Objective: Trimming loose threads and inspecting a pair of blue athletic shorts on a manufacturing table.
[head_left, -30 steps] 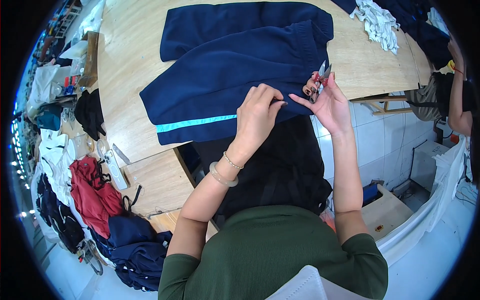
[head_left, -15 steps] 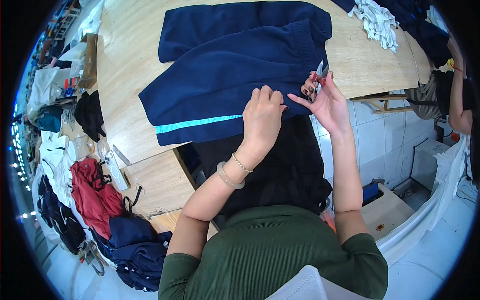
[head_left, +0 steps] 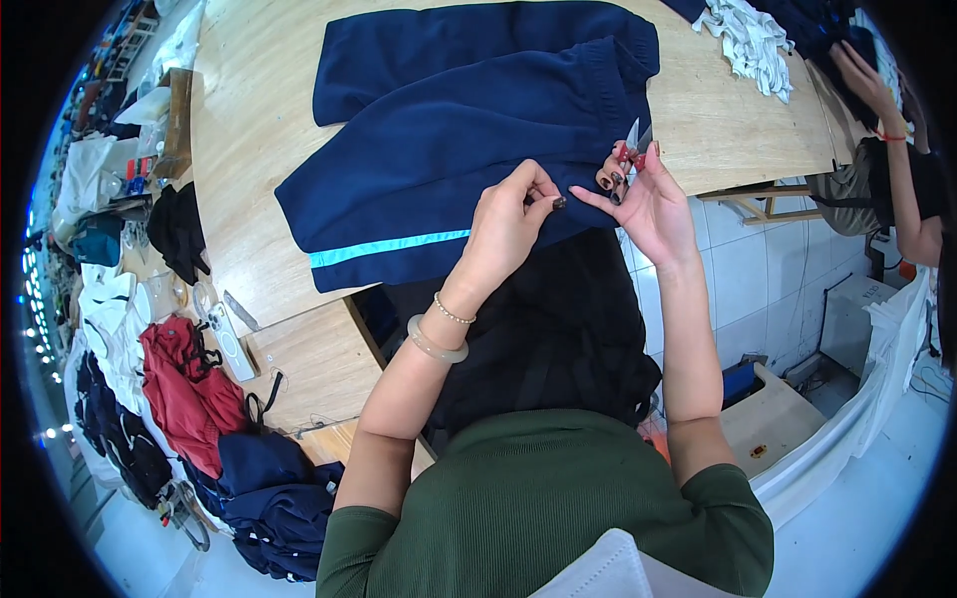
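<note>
Navy trousers with a gathered waistband and a light blue side stripe lie folded on the table before me. Over their near edge is my left hand, thumb and fingertips pinched together; whatever is between them is too small to make out. Close by on the right, my right hand is turned palm up. Its curled fingers hold small scissors with red handles, blades pointing away from me and apart. One finger of that hand stretches left toward the cloth.
The wooden table also bears a white cloth bundle at the far right. A phone lies at left, near a red garment and dark clothes. On the right, a co-worker's hand touches dark fabric.
My left hand has shifted left, its fingertips drawing away from the right hand. The right hand and scissors barely moved. The co-worker's hand has come into view on the dark fabric.
</note>
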Motion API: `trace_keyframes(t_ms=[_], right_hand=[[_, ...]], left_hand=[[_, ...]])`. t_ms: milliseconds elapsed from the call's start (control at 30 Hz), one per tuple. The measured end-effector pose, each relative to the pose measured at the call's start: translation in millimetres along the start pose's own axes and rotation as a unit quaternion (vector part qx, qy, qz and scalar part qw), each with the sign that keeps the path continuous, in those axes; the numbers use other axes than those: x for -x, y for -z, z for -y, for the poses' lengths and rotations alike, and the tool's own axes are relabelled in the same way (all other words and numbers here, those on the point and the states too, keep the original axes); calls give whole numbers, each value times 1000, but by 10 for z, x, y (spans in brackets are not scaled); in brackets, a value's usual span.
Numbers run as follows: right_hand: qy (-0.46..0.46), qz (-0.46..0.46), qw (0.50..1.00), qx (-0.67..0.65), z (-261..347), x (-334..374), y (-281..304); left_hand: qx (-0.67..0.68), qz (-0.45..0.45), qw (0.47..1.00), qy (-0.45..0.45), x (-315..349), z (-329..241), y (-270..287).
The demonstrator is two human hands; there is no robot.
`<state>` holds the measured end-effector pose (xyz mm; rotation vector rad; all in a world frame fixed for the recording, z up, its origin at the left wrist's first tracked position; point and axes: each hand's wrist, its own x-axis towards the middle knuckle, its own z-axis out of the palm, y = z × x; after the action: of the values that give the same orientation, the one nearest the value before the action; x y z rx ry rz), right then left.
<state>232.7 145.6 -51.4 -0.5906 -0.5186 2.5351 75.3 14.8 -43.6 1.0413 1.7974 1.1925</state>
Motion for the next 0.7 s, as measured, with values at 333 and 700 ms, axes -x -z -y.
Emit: trace_keyframes(t_ms=[333, 700], right_hand=[[210, -94, 773, 592, 57, 244, -370], [192, -43, 567, 800, 99, 284, -438]], left_hand=[[20, -48, 997, -50, 13, 17, -36], [73, -38, 996, -26, -13, 15, -31]])
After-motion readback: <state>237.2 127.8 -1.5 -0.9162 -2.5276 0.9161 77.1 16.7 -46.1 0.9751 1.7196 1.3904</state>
